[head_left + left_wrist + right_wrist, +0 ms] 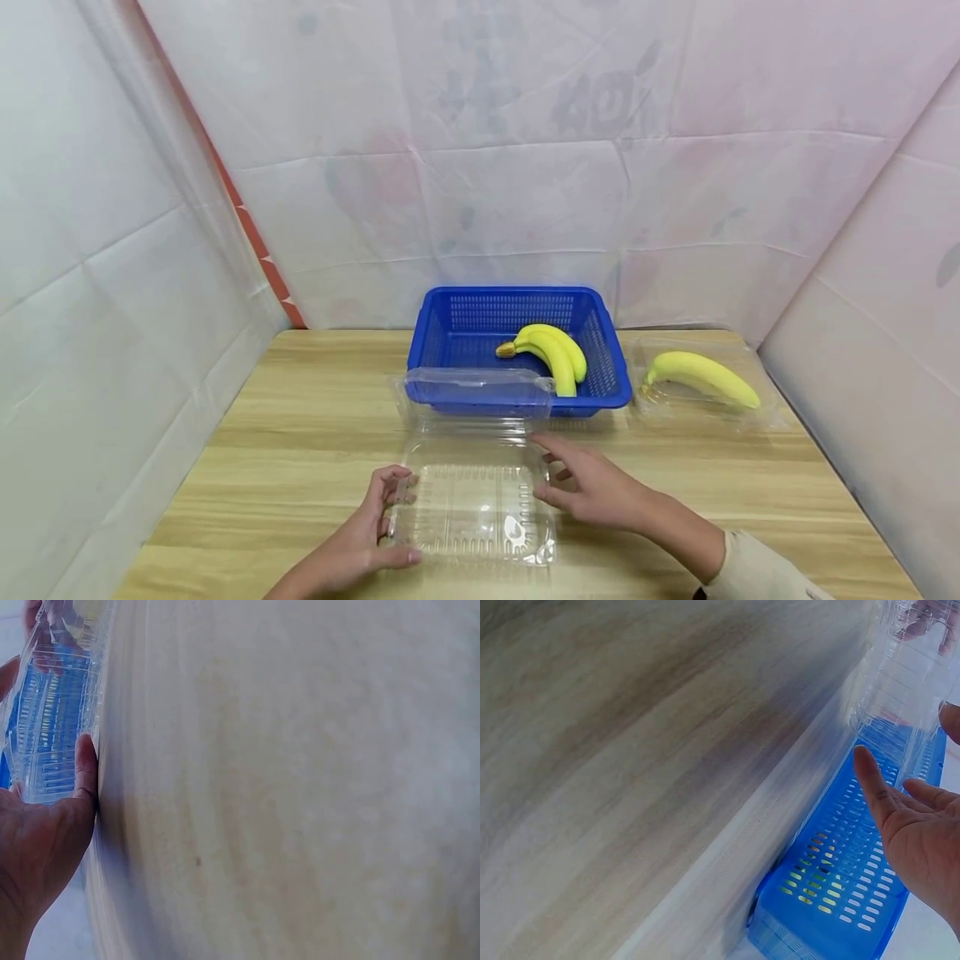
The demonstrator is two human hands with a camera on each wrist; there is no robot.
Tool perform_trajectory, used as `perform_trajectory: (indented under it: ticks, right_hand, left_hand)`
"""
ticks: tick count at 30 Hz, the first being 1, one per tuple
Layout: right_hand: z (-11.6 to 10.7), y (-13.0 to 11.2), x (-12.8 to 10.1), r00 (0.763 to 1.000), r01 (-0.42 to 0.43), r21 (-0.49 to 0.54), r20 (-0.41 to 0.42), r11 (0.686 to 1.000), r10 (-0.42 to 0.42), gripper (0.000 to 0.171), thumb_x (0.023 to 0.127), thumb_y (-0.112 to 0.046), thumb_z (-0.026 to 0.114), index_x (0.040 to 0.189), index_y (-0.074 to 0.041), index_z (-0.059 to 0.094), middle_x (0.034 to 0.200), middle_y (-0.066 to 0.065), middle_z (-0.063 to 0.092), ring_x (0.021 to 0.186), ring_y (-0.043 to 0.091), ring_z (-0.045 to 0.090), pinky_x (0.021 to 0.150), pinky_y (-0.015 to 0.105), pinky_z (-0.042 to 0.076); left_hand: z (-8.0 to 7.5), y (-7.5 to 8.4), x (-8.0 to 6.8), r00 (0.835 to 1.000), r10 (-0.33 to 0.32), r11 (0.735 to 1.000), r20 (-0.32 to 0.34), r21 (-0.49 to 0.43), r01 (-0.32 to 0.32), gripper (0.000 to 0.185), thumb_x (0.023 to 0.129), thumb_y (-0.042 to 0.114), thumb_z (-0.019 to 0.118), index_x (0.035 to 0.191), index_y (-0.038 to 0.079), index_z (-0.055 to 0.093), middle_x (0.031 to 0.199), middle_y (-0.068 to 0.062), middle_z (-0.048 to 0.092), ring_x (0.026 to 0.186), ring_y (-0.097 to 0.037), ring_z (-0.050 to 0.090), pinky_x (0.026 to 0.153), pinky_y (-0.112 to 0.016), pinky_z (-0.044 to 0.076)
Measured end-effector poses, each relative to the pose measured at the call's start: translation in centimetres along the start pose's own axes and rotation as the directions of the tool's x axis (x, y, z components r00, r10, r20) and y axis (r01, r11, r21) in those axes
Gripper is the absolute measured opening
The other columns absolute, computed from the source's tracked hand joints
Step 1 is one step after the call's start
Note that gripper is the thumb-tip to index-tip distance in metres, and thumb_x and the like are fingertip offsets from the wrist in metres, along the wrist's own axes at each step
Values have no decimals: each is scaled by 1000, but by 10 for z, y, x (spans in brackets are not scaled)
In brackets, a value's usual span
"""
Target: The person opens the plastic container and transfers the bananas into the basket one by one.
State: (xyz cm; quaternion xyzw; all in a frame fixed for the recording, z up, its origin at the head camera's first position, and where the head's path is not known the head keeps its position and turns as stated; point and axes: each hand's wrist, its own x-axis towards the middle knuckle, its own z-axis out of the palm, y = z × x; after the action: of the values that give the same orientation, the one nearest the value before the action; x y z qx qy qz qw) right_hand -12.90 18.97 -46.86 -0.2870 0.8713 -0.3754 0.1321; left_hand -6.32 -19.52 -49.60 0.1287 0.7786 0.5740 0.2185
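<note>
A clear, ribbed plastic clamshell container [472,508] lies open on the light wood-grain worktop [285,433], near the front edge and centred before the person. Its hinged clear lid [474,390] stands raised at the far side, just in front of the blue perforated plastic basket [600,367].

The left hand [367,533] holds the container's left edge: the fingers [393,483] curl over the rim and the thumb lies along the near-left corner. In the left wrist view, the thumb [85,769] presses against the container wall [49,712].

The right hand [592,487] is at the container's right edge with its fingers spread and nearly straight, gripping nothing. The index finger points toward the lid's right corner, and the lower fingers meet the container's right rim. In the right wrist view, the straight fingers [874,787] lie beside the clear lid [915,682], with the blue basket [840,892] behind.

Inside the basket, at its right side, lies a bunch of yellow bananas [551,354]. To the right of the basket, a second clear plastic container [675,400] rests on the worktop with a single yellow banana [705,377] in it. White sheeting [525,167] encloses the worktop on three sides.
</note>
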Motion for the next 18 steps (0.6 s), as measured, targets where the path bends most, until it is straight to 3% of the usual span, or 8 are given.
perform_trajectory:
  ticks: [10,13,14,17,18]
  right_hand:
    - [0,-3,3,1000,-2,-16,-5,1000,2,74,99,-34,76,160,-6,44,150,21,62,117,33,74,92,34,65]
    - [0,-4,4,1000,-1,-25,-2,1000,1,73,99,-32,77,159,-5,45,146,20,65,116,33,74,91,35,65]
    - [0,-5,4,1000,0,-30,-2,1000,0,73,99,-32,77,159,-5,45,145,20,66,116,32,74,91,35,65]
    - [0,-4,5,1000,7,-48,-4,999,-7,72,98,-32,77,158,-5,46,142,19,68,114,31,75,91,35,65]
    - [0,-4,6,1000,8,-53,-5,999,-9,73,98,-32,77,158,-5,46,142,18,68,113,30,75,91,35,65]
  left_hand:
    - [-1,0,1,999,29,1000,-14,7,-29,92,91,19,84,157,12,19,170,-24,28,151,-45,34,102,-21,47]
    - [0,-1,-1,999,44,998,-13,-32,-45,91,92,16,83,156,10,19,169,-26,26,148,-24,39,99,-21,47]
    - [1,-1,-1,999,48,998,-14,-42,-49,91,92,15,83,156,9,18,168,-27,26,147,-22,40,99,-21,48]
    - [2,-1,-1,999,37,998,-23,-56,-38,93,91,14,83,156,8,18,168,-27,24,148,-24,39,97,-21,48]
    - [2,-1,-1,999,27,998,-29,-51,-29,93,91,15,83,157,8,17,169,-26,25,149,-30,38,98,-21,48]
